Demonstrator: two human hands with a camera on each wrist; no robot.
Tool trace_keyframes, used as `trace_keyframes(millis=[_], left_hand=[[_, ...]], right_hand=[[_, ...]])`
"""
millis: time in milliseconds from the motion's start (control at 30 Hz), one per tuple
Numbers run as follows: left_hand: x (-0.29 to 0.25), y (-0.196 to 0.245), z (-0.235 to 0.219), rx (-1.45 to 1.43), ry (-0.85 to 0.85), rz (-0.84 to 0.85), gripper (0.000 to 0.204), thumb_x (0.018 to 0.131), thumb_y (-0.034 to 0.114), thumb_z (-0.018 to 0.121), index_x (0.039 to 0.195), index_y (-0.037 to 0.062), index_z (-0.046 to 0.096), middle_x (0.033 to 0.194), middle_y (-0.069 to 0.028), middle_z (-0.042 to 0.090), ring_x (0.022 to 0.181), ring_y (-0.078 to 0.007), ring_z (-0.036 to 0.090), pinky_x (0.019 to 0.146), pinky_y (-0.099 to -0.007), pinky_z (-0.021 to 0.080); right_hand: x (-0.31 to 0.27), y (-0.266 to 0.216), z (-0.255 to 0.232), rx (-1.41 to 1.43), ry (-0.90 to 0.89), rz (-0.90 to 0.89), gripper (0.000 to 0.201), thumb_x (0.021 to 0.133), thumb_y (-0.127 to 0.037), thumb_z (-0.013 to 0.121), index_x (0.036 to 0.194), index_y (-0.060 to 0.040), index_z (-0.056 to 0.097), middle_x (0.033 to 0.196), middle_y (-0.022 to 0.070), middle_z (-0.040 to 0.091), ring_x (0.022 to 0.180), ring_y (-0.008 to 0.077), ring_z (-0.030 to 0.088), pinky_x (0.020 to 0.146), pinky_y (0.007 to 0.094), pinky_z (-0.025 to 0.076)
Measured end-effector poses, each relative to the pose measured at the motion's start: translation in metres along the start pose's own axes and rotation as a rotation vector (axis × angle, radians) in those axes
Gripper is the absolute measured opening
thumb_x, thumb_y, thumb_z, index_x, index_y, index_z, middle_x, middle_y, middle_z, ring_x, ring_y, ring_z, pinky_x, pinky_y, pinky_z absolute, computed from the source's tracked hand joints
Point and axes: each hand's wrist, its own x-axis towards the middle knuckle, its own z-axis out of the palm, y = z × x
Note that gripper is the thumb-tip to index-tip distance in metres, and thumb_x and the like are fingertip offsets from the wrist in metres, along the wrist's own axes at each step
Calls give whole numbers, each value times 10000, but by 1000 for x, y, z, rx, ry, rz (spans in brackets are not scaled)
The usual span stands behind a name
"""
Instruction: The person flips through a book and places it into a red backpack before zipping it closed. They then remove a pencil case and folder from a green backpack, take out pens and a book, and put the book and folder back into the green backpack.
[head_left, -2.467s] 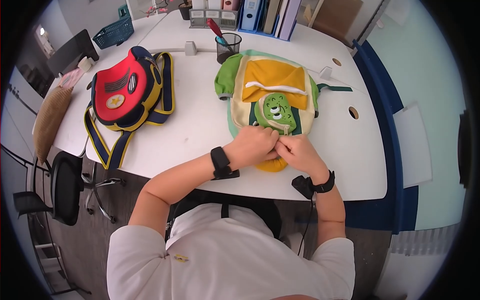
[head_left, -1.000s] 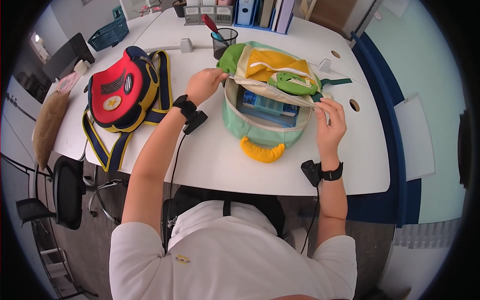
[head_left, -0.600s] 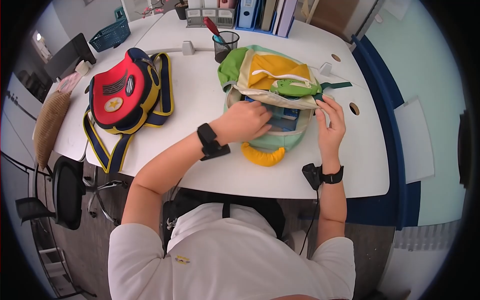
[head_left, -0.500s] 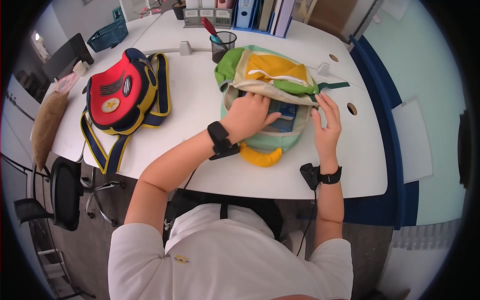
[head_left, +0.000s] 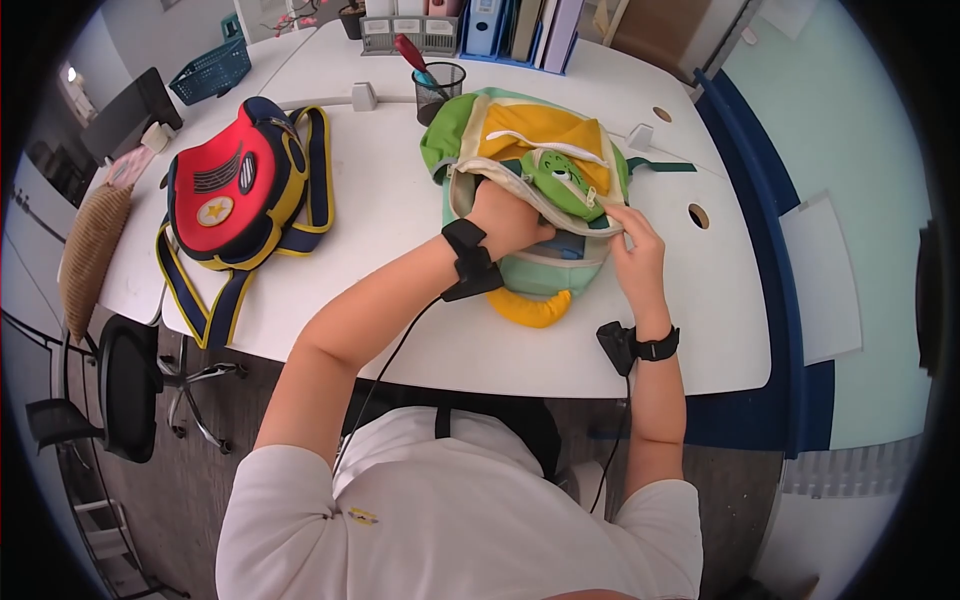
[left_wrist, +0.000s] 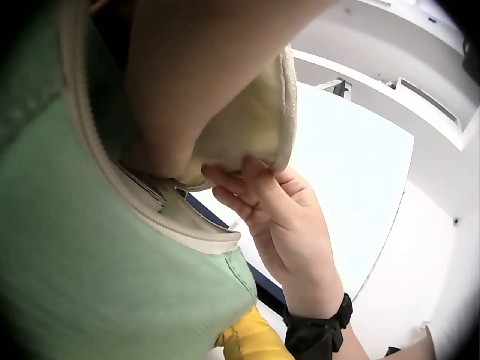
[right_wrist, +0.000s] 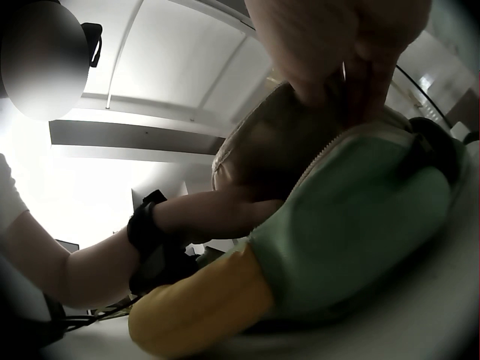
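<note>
A green, cream and yellow backpack [head_left: 535, 275] lies unzipped on the table, its yellow handle [head_left: 530, 308] towards the person. The left hand [head_left: 503, 217] reaches inside under the front flap; its fingers are hidden by the bag in every view. The right hand [head_left: 638, 254] pinches the edge of the flap at the opening's right side, thumb below and fingers above, as the left wrist view shows at the hand [left_wrist: 285, 217]. A green face-shaped pouch [head_left: 562, 182] hangs on the flap. Part of a blue item [head_left: 570, 245] shows inside the bag.
On the left of the table [head_left: 400, 350] lies a red and navy backpack [head_left: 215, 190]. Behind the open bag stand a mesh pen cup [head_left: 437, 92] and upright folders [head_left: 515, 30]. A teal basket [head_left: 210, 72] sits at the far left, beyond a tan cushion [head_left: 95, 250].
The bag, closed at first, was unzipped and its flap lifted. The left hand moved from the flap's left corner into the bag, now deeper. The right hand has shifted slightly left with the flap edge.
</note>
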Motion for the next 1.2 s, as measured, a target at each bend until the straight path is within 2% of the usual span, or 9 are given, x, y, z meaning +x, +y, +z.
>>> trace_keyframes(millis=[33, 133, 267, 533, 733, 833, 933, 1067, 1200], left_hand=[[-1, 1, -5, -29, -77, -37, 571, 672, 360, 676, 1114, 21, 550, 1111, -164, 562, 989, -316, 557, 813, -401, 458], [-23, -3, -5, -147, 249, 119, 555, 642, 335, 682, 1065, 1, 553, 1083, -197, 559, 971, -336, 555, 845, -410, 453], [-60, 6, -54, -465, -73, -127, 624, 619, 189, 699, 1128, 1, 391, 1077, -198, 485, 1012, -358, 500, 915, -355, 418], [-81, -39, -86, -983, 174, -178, 536, 682, 216, 691, 1065, 12, 377, 971, -112, 463, 835, -169, 509, 725, -281, 444], [-83, -41, -90, -1383, 258, -378, 542, 786, 194, 602, 1220, 27, 323, 1098, -120, 444, 1002, -200, 522, 871, -332, 467], [-82, -44, -88, -1515, 304, -405, 525, 834, 192, 540, 1278, 45, 300, 1156, -112, 441, 1074, -201, 502, 915, -381, 452], [-80, -44, -87, -1548, 379, -369, 535, 847, 194, 543, 1297, 28, 306, 1180, -103, 446, 1075, -188, 505, 911, -386, 455], [-83, -42, -93, -1539, 474, -314, 588, 815, 189, 598, 1300, 2, 322, 1201, -103, 441, 1103, -189, 489, 909, -351, 450], [-99, -35, -107, -1440, 647, -135, 637, 759, 168, 652, 1290, -5, 345, 1211, -101, 440, 1117, -193, 479, 920, -325, 419]], right_hand=[[1, -2, -1, 10, 21, 22, 297, 774, 79, 489, 1036, 3, 606, 1066, 132, 613, 989, 260, 595, 839, 323, 462], [4, -1, -5, 44, 106, 2, 283, 789, 68, 487, 1040, 1, 601, 1071, 132, 611, 1007, 261, 589, 860, 319, 455], [5, -1, -8, 29, 123, -18, 273, 811, 50, 484, 1057, -1, 593, 1093, 132, 601, 1036, 260, 576, 875, 313, 448], [3, 1, -1, 146, 129, 68, 264, 851, 22, 478, 1095, -3, 575, 1129, 127, 587, 1031, 214, 565, 856, 277, 443], [3, 17, -12, 234, 43, 215, 271, 754, 89, 430, 929, 19, 625, 903, 85, 635, 768, 139, 580, 695, 246, 461], [6, 3, -20, 257, 83, -80, 272, 710, 96, 409, 855, 28, 629, 814, 66, 626, 675, 103, 544, 622, 219, 429], [17, -33, -13, 360, -22, -73, 242, 725, 82, 429, 845, 24, 632, 804, 69, 623, 675, 105, 546, 602, 198, 398], [34, -78, 5, 402, -317, -63, 321, 794, -53, 577, 1113, -20, 562, 1039, 121, 578, 935, 198, 558, 792, 275, 449], [46, -103, 13, 167, -440, -203, 565, 782, -142, 647, 1285, -40, 409, 1249, 166, 451, 1171, 293, 441, 964, 361, 373]])
